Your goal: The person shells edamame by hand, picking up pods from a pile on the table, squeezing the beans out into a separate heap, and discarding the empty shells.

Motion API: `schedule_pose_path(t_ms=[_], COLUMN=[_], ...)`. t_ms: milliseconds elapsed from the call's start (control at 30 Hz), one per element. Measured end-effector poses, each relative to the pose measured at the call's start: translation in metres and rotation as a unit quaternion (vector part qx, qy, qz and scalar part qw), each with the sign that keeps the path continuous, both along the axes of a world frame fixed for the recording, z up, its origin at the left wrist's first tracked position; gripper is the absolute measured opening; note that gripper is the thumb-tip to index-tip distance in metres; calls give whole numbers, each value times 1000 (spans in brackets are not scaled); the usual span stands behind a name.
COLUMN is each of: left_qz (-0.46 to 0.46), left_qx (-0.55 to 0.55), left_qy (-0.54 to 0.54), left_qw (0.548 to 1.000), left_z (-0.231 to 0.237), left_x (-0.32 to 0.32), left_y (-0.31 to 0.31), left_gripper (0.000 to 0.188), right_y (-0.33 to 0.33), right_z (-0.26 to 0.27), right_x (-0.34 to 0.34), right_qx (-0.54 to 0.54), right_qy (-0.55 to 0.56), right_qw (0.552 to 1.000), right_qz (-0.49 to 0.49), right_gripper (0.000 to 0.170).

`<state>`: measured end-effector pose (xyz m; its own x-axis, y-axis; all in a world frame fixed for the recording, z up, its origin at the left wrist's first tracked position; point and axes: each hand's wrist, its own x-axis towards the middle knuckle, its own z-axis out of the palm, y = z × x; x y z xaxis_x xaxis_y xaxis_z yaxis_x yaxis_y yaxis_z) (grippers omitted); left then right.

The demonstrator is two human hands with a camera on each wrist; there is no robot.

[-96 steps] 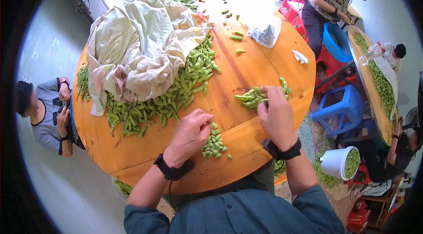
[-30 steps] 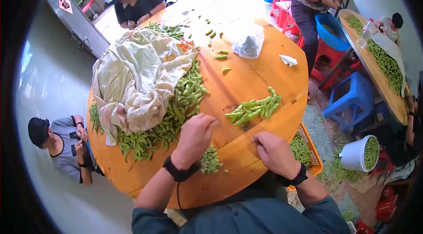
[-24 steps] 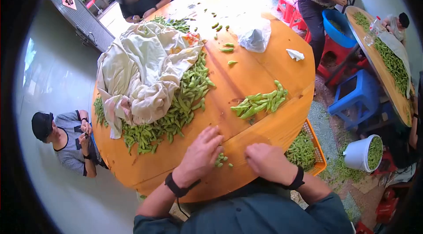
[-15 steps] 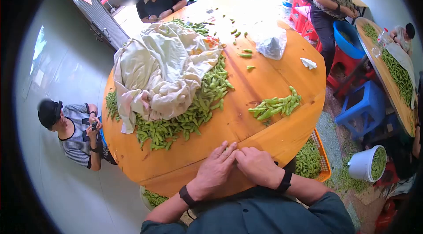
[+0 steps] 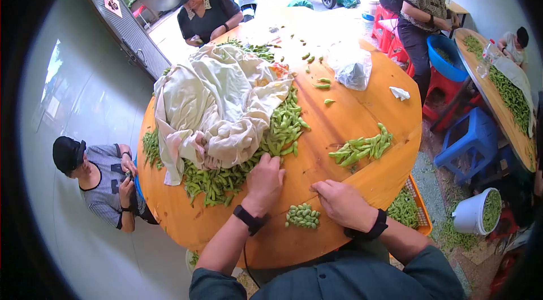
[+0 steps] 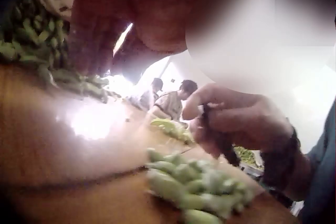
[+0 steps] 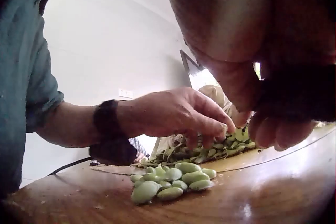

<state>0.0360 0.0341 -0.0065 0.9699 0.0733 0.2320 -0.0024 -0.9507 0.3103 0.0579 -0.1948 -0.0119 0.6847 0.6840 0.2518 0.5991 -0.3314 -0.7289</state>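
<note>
My left hand (image 5: 264, 184) reaches to the front edge of the large heap of green soybean pods (image 5: 218, 186), its fingertips right at the pods. In the right wrist view the left hand's thumb and fingers (image 7: 206, 125) are bent loosely beside the heap, nothing seen gripped. My right hand (image 5: 345, 205) hovers by the shelled green beans (image 5: 303, 217), fingers loosely curled; the left wrist view shows nothing held in it. Those beans sit in a tight cluster near the table's front edge, between my forearms. A smaller bunch of pods (image 5: 362, 148) lies beyond my right hand.
A crumpled cream cloth (image 5: 226, 113) covers most of the heap on the round wooden table (image 5: 317, 124). A plastic bag (image 5: 352, 71), a white tissue (image 5: 399, 93) and stray pods lie farther back. An orange crate (image 5: 421, 204) of pods stands below right. Other people sit around.
Both hands were at the bunch and beans, then came together around the shelled beans, gathering them compactly. Since then they have parted; the left went forward to the heap, the right moved off right.
</note>
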Motion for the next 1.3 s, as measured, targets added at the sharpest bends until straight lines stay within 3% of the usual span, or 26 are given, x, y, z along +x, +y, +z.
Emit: schedule_pose_path(t_ms=[167, 400, 500, 567, 600, 667, 700, 767, 800, 833, 867, 967, 1100, 1300], left_qz=[0, -9, 6, 55, 53, 41, 40, 52, 52, 67, 83, 84, 82, 67], left_qx=[30, 34, -32, -176, -177, -400, -402, -532, -535, -585, -633, -624, -638, -596], left_qy=[43, 23, -22, 43, 46, 71, 74, 115, 118, 100, 80, 124, 130, 101], left_qw=[999, 999, 999, 982, 982, 913, 912, 837, 835, 802, 766, 767, 755, 794], left_z=[-2, 5, 11, 15, 14, 8, 5, -2, -4, -4, -3, 1, -3, -5], left_x=[-15, -33, -36, -39, -40, -43, -45, -48, -48, -48, -48, -50, -50, -51], left_y=[-3, -5, -12, -17, -19, -24, -26, -31, -34, -37, -39, -39, -42, -47], left_gripper=[15, 12, 11, 10, 10, 13, 13, 15, 15, 17, 19, 18, 16, 9], right_y=[-2, 5, 10, 12, 13, 15, 16, 16, 17, 16, 16, 16, 17, 18], right_z=[-1, 4, 0, 0, 3, 3, 1, -5, -9, -12, -14, -15, -20, -14], right_x=[8, 11, 11, 12, 11, 11, 12, 12, 12, 12, 13, 15, 14, 14], right_qx=[15, 67, 74, 89, 91, 93, 97, 99, 131, 163, 160, 173, 171, 152], right_qy=[82, 146, 176, 180, 247, 314, 363, 413, 457, 498, 499, 541, 535, 492], right_qw=[996, 987, 982, 980, 965, 945, 927, 905, 880, 852, 852, 823, 827, 857], right_qz=[-38, 15, 7, 2, -1, -7, 3, 9, 1, -7, -9, 8, 18, 1], right_gripper=[16, 18, 18, 17, 18, 19, 21, 22, 21, 21, 21, 21, 20, 17])
